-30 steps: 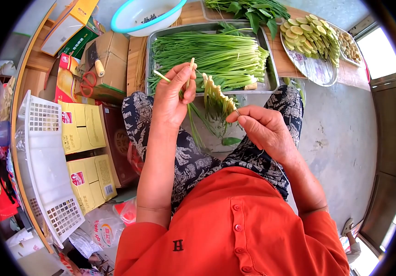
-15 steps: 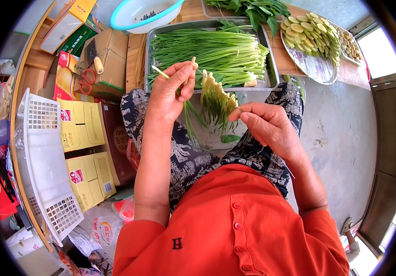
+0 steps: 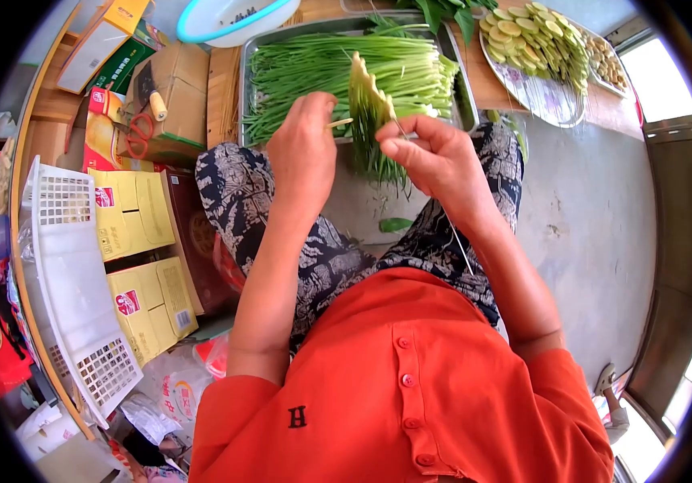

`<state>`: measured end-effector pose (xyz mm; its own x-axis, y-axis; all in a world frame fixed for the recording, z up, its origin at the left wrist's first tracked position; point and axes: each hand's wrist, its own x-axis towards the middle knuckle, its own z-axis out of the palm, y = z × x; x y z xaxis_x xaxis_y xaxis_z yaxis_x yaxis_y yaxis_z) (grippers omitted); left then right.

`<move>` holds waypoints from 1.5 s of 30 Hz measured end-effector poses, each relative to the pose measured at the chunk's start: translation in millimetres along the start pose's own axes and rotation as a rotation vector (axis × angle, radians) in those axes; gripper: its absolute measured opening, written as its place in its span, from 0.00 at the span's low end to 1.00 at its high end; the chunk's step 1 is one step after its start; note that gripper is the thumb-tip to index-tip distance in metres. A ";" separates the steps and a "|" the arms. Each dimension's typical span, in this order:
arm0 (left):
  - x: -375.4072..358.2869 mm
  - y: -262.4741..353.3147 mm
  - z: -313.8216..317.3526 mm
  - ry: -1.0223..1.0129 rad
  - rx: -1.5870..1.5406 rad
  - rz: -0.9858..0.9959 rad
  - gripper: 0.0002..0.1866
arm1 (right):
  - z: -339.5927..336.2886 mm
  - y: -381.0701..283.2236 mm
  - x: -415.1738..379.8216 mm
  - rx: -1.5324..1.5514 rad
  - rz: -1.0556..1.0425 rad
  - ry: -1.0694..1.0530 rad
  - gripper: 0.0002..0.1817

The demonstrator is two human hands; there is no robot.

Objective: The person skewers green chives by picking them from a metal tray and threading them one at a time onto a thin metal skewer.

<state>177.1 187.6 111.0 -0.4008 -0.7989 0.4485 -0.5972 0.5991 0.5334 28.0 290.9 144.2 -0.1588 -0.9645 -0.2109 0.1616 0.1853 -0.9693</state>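
Note:
My right hand (image 3: 434,153) pinches a thin skewer (image 3: 460,240), whose lower end slants down past the wrist. A row of folded chives (image 3: 370,113) hangs on the skewer just left of those fingers, pale ends up and green leaves down. Closed, with its back toward me, my left hand (image 3: 302,153) holds a chive stalk (image 3: 340,123). The pale end of that stalk pokes out rightward, close to the hanging row. Beyond both hands, a metal tray (image 3: 473,121) bears a thick heap of loose chives (image 3: 322,72).
A plate (image 3: 551,109) of skewered round slices (image 3: 531,40) stands at the right on the wooden table (image 3: 491,84). A blue-rimmed basin (image 3: 237,28) is at the back left. Boxes (image 3: 145,298), red scissors (image 3: 140,135) and a white plastic basket (image 3: 68,266) line the left side.
My left hand has turned over, and its stalk, raised before, now points right toward the hanging row. My right hand and the skewer have shifted left and up.

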 end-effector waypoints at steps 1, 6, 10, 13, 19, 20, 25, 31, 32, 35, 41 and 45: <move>-1.4 6.2 2.1 -0.012 0.075 0.009 0.07 | 3.4 -1.0 1.8 -0.007 -0.017 0.026 0.10; -5.2 26.2 5.8 -0.046 0.033 0.038 0.10 | 2.8 8.5 10.9 0.009 -0.129 0.106 0.07; -8.0 32.0 2.8 -0.115 -0.200 -0.035 0.08 | -7.5 9.0 17.2 0.023 -0.134 0.135 0.07; -11.9 35.3 3.8 -0.116 -0.808 -0.181 0.07 | -13.3 9.9 18.4 -0.025 -0.143 0.168 0.08; 3.5 12.8 -7.3 -0.145 -1.123 -0.437 0.07 | -16.2 -0.4 -3.8 -0.100 -0.071 0.111 0.11; 5.9 5.1 -8.1 -0.126 -1.150 -0.452 0.07 | -17.6 -4.5 -10.6 -0.114 -0.048 0.085 0.11; 18.2 -16.0 -11.8 -0.113 -1.320 -0.509 0.07 | -18.2 -17.6 -36.9 -0.115 0.033 -0.081 0.11; 21.0 -15.8 -13.6 -0.092 -1.518 -0.631 0.07 | -13.9 -21.4 -39.5 -0.177 0.004 -0.136 0.12; 20.8 -16.8 -14.2 -0.088 -1.516 -0.631 0.07 | -12.8 -21.6 -39.5 -0.176 0.007 -0.133 0.12; 18.7 -20.2 -14.8 -0.122 -1.529 -0.631 0.08 | -10.3 -19.5 -38.4 -0.172 0.002 -0.137 0.11; 18.7 -14.7 -18.8 -0.118 -1.514 -0.624 0.08 | -5.6 -19.7 -36.0 -0.183 -0.035 -0.144 0.11; 16.6 -16.9 -20.3 -0.141 -1.504 -0.623 0.09 | -5.1 -18.7 -34.5 -0.174 0.010 -0.147 0.10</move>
<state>194.6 165.3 123.9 -0.4776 -0.8715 -0.1112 0.4607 -0.3562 0.8129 25.4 321.7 169.0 -0.0120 -0.9772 -0.2118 -0.0097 0.2119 -0.9772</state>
